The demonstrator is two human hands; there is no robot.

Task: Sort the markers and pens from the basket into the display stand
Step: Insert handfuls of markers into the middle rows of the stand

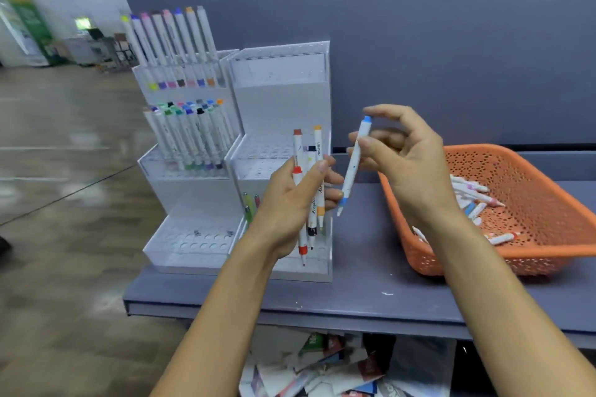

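My left hand (292,203) grips a bundle of several white markers (310,196) with red, black and orange ends, held upright in front of the display stand's right column (280,100). My right hand (406,158) pinches a single white marker with blue ends (354,167), nearly upright, just right of the bundle. The orange basket (548,203) sits on the right of the shelf with several markers (474,200) lying in it. The stand's left column (187,171) holds two filled rows of markers.
The grey shelf (371,267) carries the stand and basket, backed by a grey panel (451,58). A few green and red pens (250,206) stand in the right column's lower tier. Loose papers (322,371) lie below the shelf. Open floor spreads to the left.
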